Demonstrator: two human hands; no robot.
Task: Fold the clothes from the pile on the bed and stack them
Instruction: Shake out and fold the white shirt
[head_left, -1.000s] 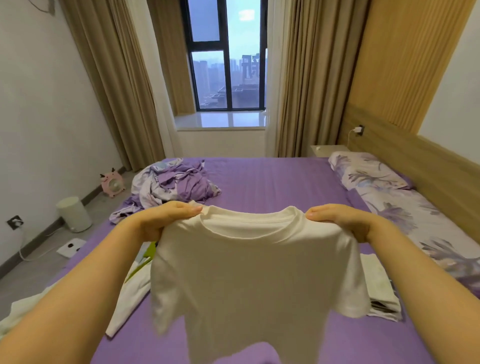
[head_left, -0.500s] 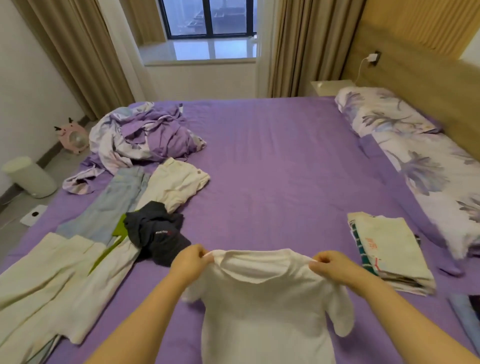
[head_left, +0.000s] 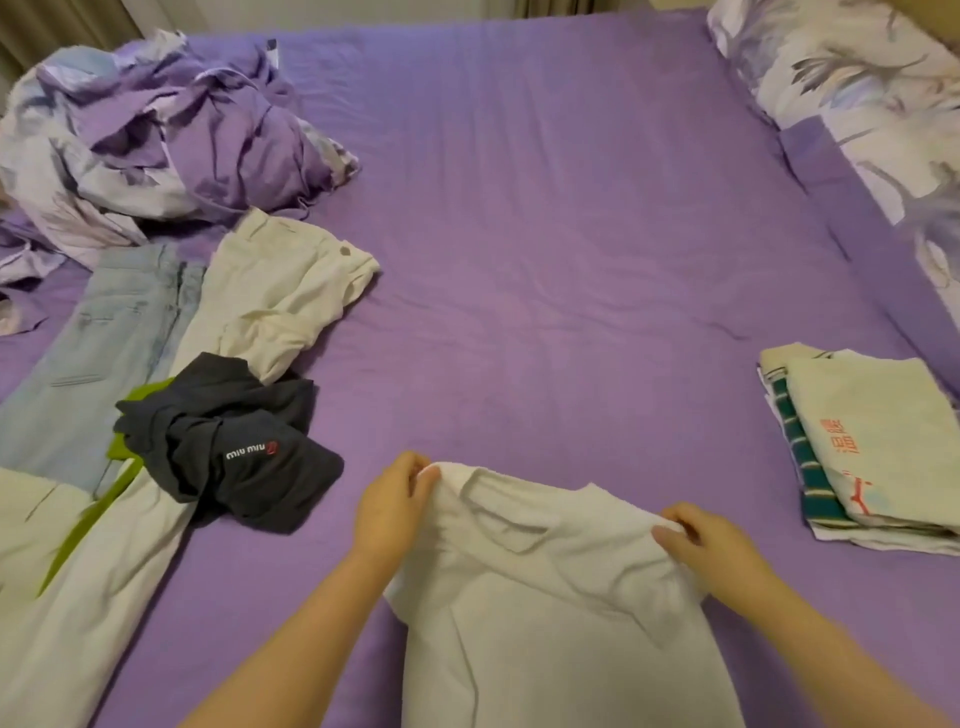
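Note:
A white t-shirt (head_left: 550, 613) lies spread on the purple bed (head_left: 545, 249) at the near edge, collar away from me. My left hand (head_left: 389, 509) pinches its left shoulder and my right hand (head_left: 711, 545) pinches its right shoulder. To the left lies the unfolded pile: a dark navy garment (head_left: 234, 447) with white lettering, cream trousers (head_left: 280, 291), light blue jeans (head_left: 109, 343), a green piece (head_left: 119, 452) and another cream garment (head_left: 78, 613). At the right sits a stack of folded clothes (head_left: 872, 447), a cream printed shirt on top.
A crumpled purple and floral duvet (head_left: 150, 130) is heaped at the far left of the bed. Floral pillows (head_left: 862, 78) line the right side. Bare purple sheet stretches between the pile and the folded stack.
The t-shirt went from held up in the air to laid down on the bed, both hands still on its shoulders. My view tilted down toward the mattress.

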